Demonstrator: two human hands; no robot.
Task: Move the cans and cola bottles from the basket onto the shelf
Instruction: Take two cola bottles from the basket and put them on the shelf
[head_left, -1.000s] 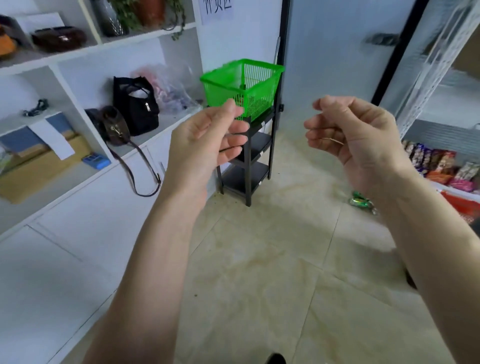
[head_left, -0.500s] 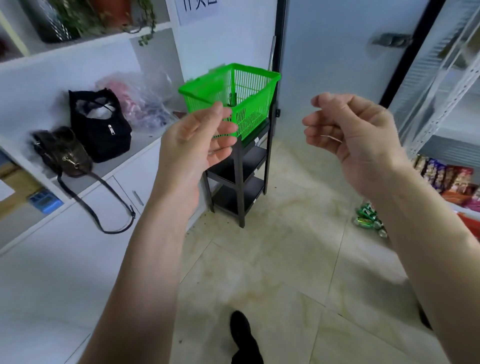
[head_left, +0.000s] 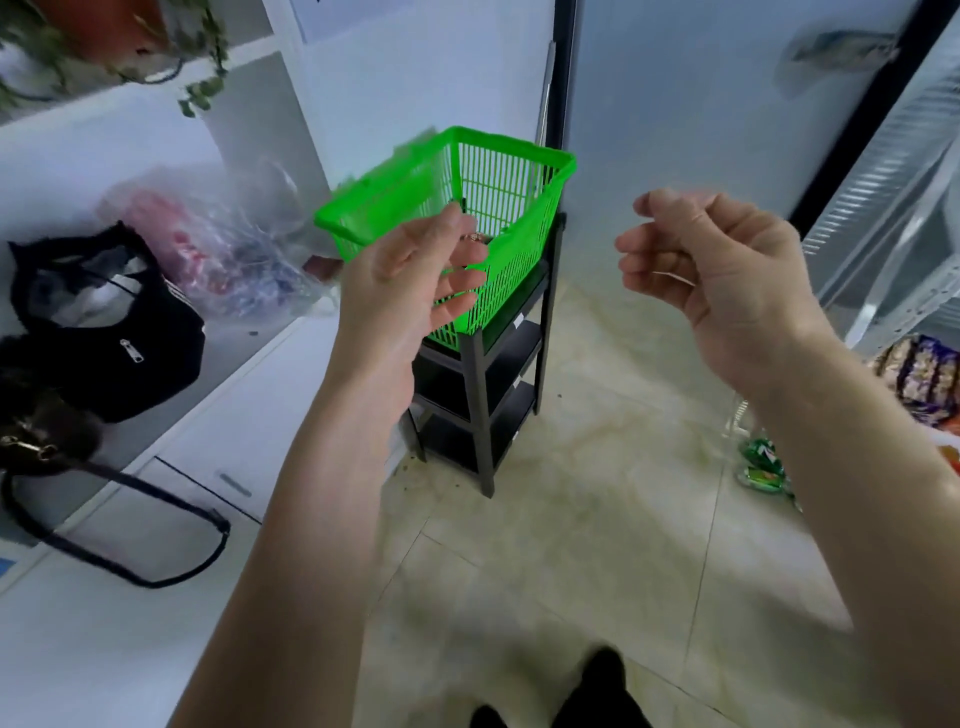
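the green basket (head_left: 467, 228) sits on the top tier of a black rack (head_left: 483, 395) standing on the floor, probably raised there so it can be reached without stooping; its contents are mostly hidden, with only a small brownish glimpse inside. the left hand (head_left: 415, 280) and right hand (head_left: 711, 265) are both raised in front of it, fingers loosely curled and holding nothing. green cans (head_left: 761, 462) lie on the floor at the right, labels too blurred to read.
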